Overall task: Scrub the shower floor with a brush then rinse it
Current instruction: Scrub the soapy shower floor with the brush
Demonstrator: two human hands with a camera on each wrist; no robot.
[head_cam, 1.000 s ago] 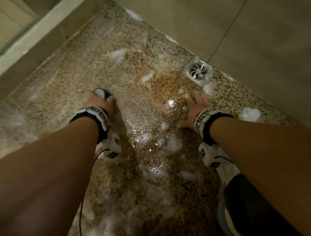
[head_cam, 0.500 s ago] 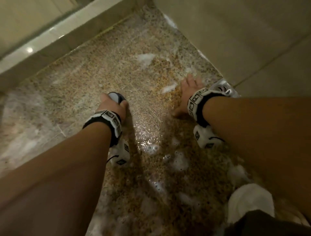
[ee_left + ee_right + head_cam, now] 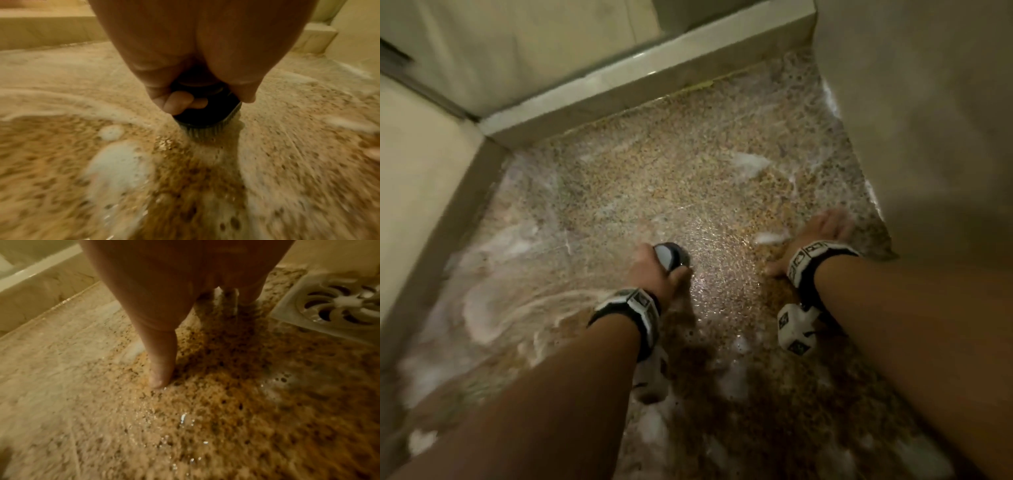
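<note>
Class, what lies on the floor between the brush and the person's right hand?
In the head view, only wet, glistening speckled stone floor separates the round dark brush from the right hand.

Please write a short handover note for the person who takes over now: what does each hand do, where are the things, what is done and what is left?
Left hand: grips the brush, bristles down on the shower floor.
Right hand: flat on the wet floor, holding nothing, beside the drain.
Done: suds are spread over much of the floor, with swirl marks to the left of the brush.
Left: finish scrubbing, then rinse; no rinsing shows yet, foam still lies everywhere.
</note>
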